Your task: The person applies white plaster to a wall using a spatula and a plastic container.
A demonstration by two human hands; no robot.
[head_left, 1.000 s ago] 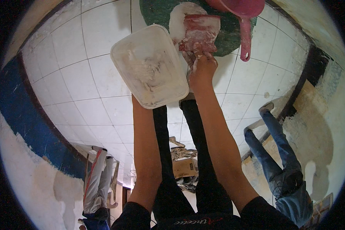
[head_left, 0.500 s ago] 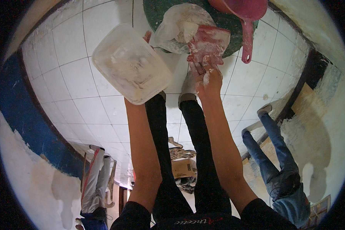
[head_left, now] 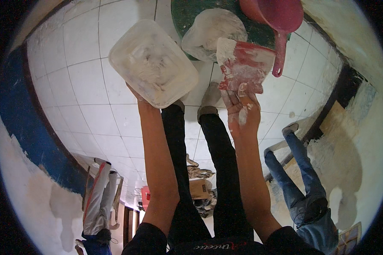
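A clear plastic tub [head_left: 153, 63], smeared inside with whitish paste, is held up by my left hand [head_left: 135, 92]. Most of that hand is hidden behind the tub, with only a part showing by its lower left edge. My right hand [head_left: 244, 111], dusted white, grips a wide red scraper [head_left: 247, 68] at its near edge. Pale powder or paste sits on the scraper's far left corner and streaks its face. Just beyond the scraper, a clear plastic bag [head_left: 212, 32] of whitish powder rests on a round green surface [head_left: 184, 12].
A pink dipper [head_left: 280, 51] lies on the green surface's right side, its handle toward me. White floor tiles [head_left: 83, 85] spread around my feet. One person in jeans [head_left: 302, 165] stands at the right wall, another in grey trousers [head_left: 100, 197] at lower left. A cardboard box [head_left: 198, 189] sits behind me.
My right hand has drawn the scraper away from the bag, toward me and right. The tub has turned slightly and shifted, and the left fingertips formerly seen beside it are hidden.
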